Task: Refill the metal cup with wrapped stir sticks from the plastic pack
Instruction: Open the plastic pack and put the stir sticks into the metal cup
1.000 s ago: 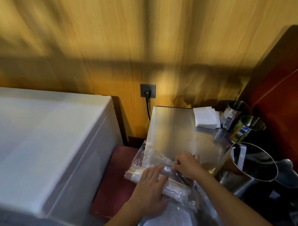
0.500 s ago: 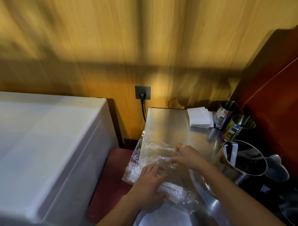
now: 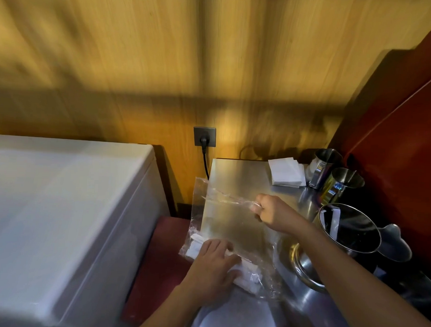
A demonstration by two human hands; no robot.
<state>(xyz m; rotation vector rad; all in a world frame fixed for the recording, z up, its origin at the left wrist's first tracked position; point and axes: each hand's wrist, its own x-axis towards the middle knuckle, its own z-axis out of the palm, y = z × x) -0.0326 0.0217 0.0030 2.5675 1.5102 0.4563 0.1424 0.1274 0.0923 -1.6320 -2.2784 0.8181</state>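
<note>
A clear plastic pack lies flat on the steel counter, its left edge hanging past the counter. White wrapped stir sticks are bunched at its near end. My left hand presses down on that bundle through the plastic. My right hand pinches the pack's far open edge and holds it pulled out away from me. A wide metal cup stands right of my right forearm with a few white wrapped sticks inside.
Two smaller metal cups and a stack of white napkins sit at the counter's back right. A steel bowl lies under my right forearm. A white chest appliance fills the left. A plugged wall socket is behind.
My right hand has drawn the pack's open edge away from me, stretching the plastic flat. My left hand stayed pressed on the stick bundle.
</note>
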